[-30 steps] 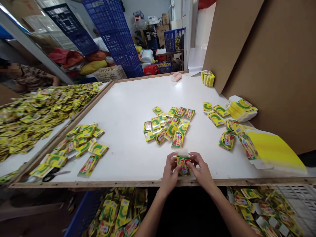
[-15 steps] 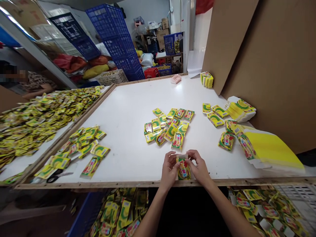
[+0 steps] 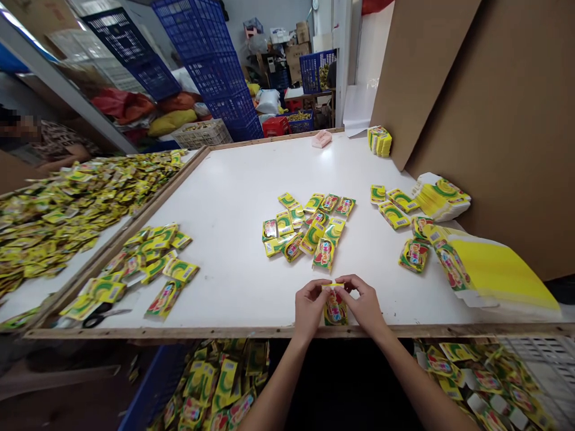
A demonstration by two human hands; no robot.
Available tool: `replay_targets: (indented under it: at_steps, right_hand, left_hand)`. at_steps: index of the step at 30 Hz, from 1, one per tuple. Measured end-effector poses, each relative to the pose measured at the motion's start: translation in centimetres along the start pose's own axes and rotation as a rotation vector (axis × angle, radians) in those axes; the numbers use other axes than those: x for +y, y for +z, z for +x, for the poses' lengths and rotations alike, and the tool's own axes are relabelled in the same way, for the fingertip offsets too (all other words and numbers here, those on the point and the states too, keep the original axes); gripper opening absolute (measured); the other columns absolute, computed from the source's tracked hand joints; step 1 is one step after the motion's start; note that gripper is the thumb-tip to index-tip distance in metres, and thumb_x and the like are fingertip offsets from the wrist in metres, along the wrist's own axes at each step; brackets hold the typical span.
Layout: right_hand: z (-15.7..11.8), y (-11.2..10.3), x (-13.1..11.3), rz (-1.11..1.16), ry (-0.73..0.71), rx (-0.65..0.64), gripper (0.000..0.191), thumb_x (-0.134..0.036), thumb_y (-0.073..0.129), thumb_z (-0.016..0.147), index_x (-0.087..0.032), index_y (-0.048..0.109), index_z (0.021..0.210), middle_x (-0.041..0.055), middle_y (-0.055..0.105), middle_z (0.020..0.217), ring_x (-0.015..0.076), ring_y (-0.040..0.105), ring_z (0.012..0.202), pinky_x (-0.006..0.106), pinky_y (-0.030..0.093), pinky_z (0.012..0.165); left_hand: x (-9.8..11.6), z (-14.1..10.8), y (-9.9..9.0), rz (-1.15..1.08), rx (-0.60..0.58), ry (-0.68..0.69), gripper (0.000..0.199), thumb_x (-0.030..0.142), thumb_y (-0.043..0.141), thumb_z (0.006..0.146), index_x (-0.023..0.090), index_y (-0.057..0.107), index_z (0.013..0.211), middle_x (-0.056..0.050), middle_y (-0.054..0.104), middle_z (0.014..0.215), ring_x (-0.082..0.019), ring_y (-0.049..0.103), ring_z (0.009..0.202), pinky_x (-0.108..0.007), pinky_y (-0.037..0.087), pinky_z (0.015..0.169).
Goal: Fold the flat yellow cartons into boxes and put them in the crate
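A small yellow, green and red printed packet (image 3: 335, 309) lies at the table's front edge between my hands. My left hand (image 3: 311, 308) pinches its upper left part with thumb and fingers. On the other side, my right hand (image 3: 365, 304) grips the upper right part, thumb on its face. Both thumbs nearly meet at the packet's top end. Just beyond my hands is a loose group of similar packets (image 3: 314, 230). At right, a fanned stack of flat printed cartons (image 3: 498, 269) rests beside a few more packets (image 3: 413, 255).
Scissors (image 3: 101, 315) and a packet pile (image 3: 153, 251) are at left. A wooden rim (image 3: 157, 331) edges the white table (image 3: 233, 209). Past the left divider is a large packet heap (image 3: 81, 203), with a person behind. Cardboard (image 3: 507, 149) stands at right. Filled crates sit below.
My fingertips and thumbs have drawn together over the packet's top end, where a pale flap showed before. The whole view has shifted slightly.
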State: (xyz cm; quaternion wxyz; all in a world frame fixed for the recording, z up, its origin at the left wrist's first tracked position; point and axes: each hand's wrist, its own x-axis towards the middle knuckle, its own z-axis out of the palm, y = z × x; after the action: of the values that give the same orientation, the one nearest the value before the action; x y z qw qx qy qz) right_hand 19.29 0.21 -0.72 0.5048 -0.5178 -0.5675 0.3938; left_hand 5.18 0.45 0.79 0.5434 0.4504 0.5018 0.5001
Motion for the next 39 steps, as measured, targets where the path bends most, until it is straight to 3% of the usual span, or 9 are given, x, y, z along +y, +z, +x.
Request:
replay_targets:
  at_steps: [6,14,20,24,28,31,33,36,39]
  right_hand:
    - [0.9,0.0,-0.9,0.041,0.118,-0.025,0.024,-0.040,0.060,0.081,-0.018,0.067,0.086,0.0046,0.069,0.081,0.0174,0.058,0.069,0.030,0.048,0.066]
    - [0.1,-0.5,0.0,0.080,-0.009,-0.079,0.021,-0.037,0.059,0.085,-0.019,0.068,0.080,0.0060,0.068,0.088,0.0197,0.061,0.084,0.030,0.048,0.074]
    - [-0.9,-0.6,0.4,0.144,-0.013,-0.094,0.013,-0.032,0.064,0.081,-0.020,0.069,0.081,0.0044,0.068,0.084,0.0196,0.062,0.083,0.031,0.048,0.074]
    - [-1.5,-0.5,0.4,0.175,-0.014,-0.058,0.009,-0.029,0.065,0.081,-0.022,0.069,0.079,0.0039,0.068,0.085,0.0201,0.062,0.087,0.033,0.049,0.078]
    - [-1.6,0.3,-0.8,0.224,-0.040,-0.083,0.006,-0.027,0.068,0.079,-0.022,0.070,0.076,0.0028,0.068,0.080,0.0193,0.063,0.082,0.032,0.049,0.076]
    - [-1.0,2.0,-2.5,0.243,-0.093,-0.186,0.007,-0.028,0.066,0.081,-0.023,0.070,0.079,0.0025,0.068,0.078,0.0183,0.062,0.077,0.031,0.049,0.072]
    - [0.1,3.2,-3.4,0.223,-0.140,-0.278,0.011,-0.030,0.063,0.084,-0.023,0.070,0.087,0.0026,0.069,0.082,0.0177,0.062,0.077,0.030,0.050,0.073]
    - [2.6,4.0,-3.2,0.051,-0.257,-0.330,0.017,-0.026,0.057,0.088,-0.024,0.067,0.102,0.0037,0.069,0.096,0.0184,0.061,0.087,0.033,0.048,0.081]
    - [5.6,3.8,-1.6,-0.389,-0.355,-0.362,0.036,-0.007,0.049,0.085,-0.023,0.062,0.115,0.0068,0.062,0.119,0.0241,0.051,0.113,0.042,0.037,0.098]
  left_hand:
    - [0.6,0.8,0.0,-0.073,0.010,-0.081,0.017,0.027,0.075,0.066,0.014,0.073,0.077,-0.003,0.072,0.072,-0.014,0.064,0.067,-0.025,0.050,0.069]
    - [-0.3,-0.4,-0.4,-0.037,-0.014,-0.019,0.022,0.033,0.073,0.071,0.014,0.074,0.083,-0.007,0.075,0.084,-0.019,0.067,0.079,-0.031,0.053,0.078]
    - [-0.6,-1.4,-0.5,0.051,0.006,0.053,0.017,0.030,0.073,0.071,0.015,0.073,0.080,-0.008,0.074,0.084,-0.020,0.067,0.082,-0.031,0.052,0.080]
    - [-0.8,-2.0,-0.3,0.048,0.004,0.073,0.021,0.028,0.071,0.074,0.016,0.072,0.091,-0.007,0.073,0.089,-0.020,0.067,0.086,-0.031,0.052,0.081]
    - [-0.1,-2.6,-1.0,0.044,0.033,0.147,0.012,0.027,0.071,0.072,0.016,0.073,0.078,-0.007,0.073,0.085,-0.020,0.067,0.085,-0.032,0.052,0.081]
    - [1.5,-3.2,-2.9,0.071,0.107,0.170,0.014,0.027,0.071,0.072,0.017,0.073,0.081,-0.006,0.073,0.083,-0.020,0.067,0.082,-0.031,0.054,0.077]
    - [2.8,-4.0,-5.2,0.140,0.181,0.176,0.017,0.029,0.070,0.074,0.018,0.073,0.087,-0.006,0.073,0.088,-0.020,0.067,0.084,-0.031,0.054,0.077]
    - [4.6,-6.2,-10.1,0.308,0.347,0.207,0.019,0.032,0.070,0.073,0.018,0.072,0.085,-0.006,0.073,0.092,-0.021,0.067,0.090,-0.030,0.053,0.082]
    - [5.3,-9.5,-16.1,0.503,0.522,0.166,0.027,0.039,0.072,0.069,0.017,0.071,0.084,-0.006,0.073,0.088,-0.023,0.067,0.086,-0.031,0.054,0.080]
